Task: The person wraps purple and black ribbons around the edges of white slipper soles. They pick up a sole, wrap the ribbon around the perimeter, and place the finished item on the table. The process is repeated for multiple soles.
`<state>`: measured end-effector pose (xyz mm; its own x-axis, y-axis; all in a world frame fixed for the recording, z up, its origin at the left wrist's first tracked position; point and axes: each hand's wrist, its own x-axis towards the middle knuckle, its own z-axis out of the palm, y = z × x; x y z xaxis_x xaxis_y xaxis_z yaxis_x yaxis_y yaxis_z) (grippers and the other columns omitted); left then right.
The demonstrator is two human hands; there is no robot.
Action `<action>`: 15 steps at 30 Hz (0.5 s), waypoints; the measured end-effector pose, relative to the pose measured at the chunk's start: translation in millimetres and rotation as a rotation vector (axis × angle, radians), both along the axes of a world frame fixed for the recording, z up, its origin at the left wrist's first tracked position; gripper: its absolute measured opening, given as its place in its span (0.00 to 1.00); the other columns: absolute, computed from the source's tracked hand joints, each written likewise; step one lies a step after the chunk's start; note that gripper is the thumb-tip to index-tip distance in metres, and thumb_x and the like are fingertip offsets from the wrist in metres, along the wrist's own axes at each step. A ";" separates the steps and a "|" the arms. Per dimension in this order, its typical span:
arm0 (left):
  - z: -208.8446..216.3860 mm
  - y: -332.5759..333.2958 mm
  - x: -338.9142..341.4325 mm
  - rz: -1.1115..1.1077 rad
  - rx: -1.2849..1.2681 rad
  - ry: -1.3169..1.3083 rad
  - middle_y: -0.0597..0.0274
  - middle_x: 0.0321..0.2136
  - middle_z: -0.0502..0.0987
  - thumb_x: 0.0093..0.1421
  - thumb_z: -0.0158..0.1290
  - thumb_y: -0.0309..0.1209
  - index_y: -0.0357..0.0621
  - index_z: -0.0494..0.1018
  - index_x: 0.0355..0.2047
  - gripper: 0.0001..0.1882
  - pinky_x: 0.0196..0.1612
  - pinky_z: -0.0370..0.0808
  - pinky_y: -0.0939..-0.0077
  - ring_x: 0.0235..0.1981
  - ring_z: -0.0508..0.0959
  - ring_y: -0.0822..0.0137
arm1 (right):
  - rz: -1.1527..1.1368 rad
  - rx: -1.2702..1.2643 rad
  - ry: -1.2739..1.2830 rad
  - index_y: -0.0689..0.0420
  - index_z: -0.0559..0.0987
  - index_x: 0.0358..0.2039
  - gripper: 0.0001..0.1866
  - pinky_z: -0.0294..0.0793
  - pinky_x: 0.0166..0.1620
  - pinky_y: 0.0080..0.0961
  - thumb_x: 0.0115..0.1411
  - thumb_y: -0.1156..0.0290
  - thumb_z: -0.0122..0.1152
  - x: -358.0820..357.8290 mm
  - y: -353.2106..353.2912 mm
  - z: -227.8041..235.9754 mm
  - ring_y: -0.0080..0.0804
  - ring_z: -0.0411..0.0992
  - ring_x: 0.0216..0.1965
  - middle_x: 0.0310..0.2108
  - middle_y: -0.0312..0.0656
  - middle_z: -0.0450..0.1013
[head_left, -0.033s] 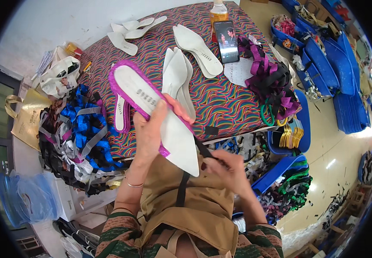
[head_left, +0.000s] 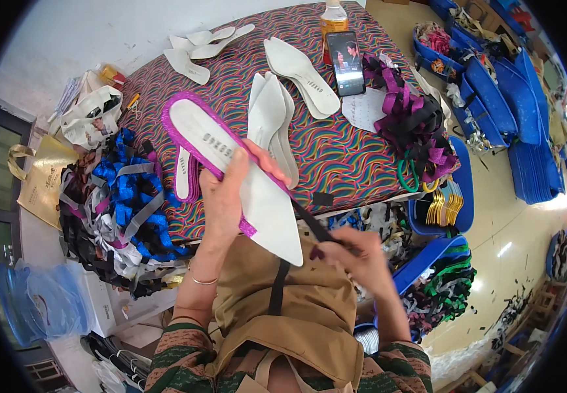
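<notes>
- Moved farther right since the earlier frame with the right hand (head_left: 360,259), baring more of the black strip (head_left: 313,224); shifted slightly left with the white insole (head_left: 265,209).
- Pinched firmly in the left hand (head_left: 228,196): thumb across the insole's white face, fingers curled around its right edge.
- Clasped in the curled fingers of the right hand: the black strip, stretched taut from the insole's right edge; cannot tell how tightly.
- Held aloft before the patterned table (head_left: 355,157), partly over the brown apron (head_left: 244,288), with heel up-left and pointed toe down-right.
- Edged around the heel in purple trim (head_left: 195,98).
- Stacked on the table, just left: purple-edged insoles (head_left: 185,177).
</notes>
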<state>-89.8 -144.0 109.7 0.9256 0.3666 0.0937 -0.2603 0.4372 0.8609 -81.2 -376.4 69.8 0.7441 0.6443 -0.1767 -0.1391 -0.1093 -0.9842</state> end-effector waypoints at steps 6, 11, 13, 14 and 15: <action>-27.8 16.1 11.5 0.095 -0.234 0.099 0.60 0.29 0.73 0.69 0.45 0.38 0.40 0.69 0.38 0.13 0.39 0.78 0.61 0.31 0.78 0.60 | -0.212 -0.236 -0.205 0.63 0.80 0.31 0.04 0.71 0.28 0.17 0.53 0.80 0.64 93.4 -87.2 57.0 0.18 0.72 0.23 0.24 0.34 0.76; -63.3 4.7 23.5 0.106 -0.507 0.177 0.60 0.32 0.73 0.69 0.46 0.37 0.41 0.68 0.39 0.11 0.48 0.73 0.66 0.38 0.74 0.59 | -0.662 -0.540 -0.769 0.59 0.77 0.32 0.06 0.66 0.27 0.22 0.58 0.71 0.62 156.7 -69.9 53.4 0.21 0.67 0.22 0.19 0.36 0.72; -68.8 -1.9 26.4 0.139 -0.509 0.205 0.60 0.32 0.73 0.69 0.46 0.37 0.42 0.68 0.39 0.11 0.49 0.72 0.66 0.38 0.74 0.60 | -0.687 -0.406 -0.680 0.59 0.75 0.36 0.08 0.67 0.28 0.23 0.61 0.68 0.58 151.2 -40.2 24.2 0.21 0.67 0.24 0.20 0.36 0.70; -70.3 -5.4 27.0 0.147 -0.513 0.225 0.61 0.31 0.73 0.69 0.46 0.38 0.42 0.68 0.39 0.11 0.49 0.72 0.66 0.39 0.74 0.60 | -0.621 -0.273 -0.578 0.58 0.73 0.38 0.09 0.67 0.28 0.24 0.63 0.67 0.56 136.2 -27.3 9.6 0.22 0.67 0.25 0.22 0.36 0.70; -71.3 -5.6 27.0 0.155 -0.497 0.221 0.61 0.31 0.73 0.69 0.46 0.38 0.42 0.68 0.39 0.11 0.49 0.72 0.66 0.39 0.74 0.61 | -0.523 -0.175 -0.335 0.58 0.70 0.42 0.14 0.67 0.30 0.25 0.66 0.60 0.49 109.8 -10.2 11.5 0.23 0.66 0.26 0.24 0.36 0.68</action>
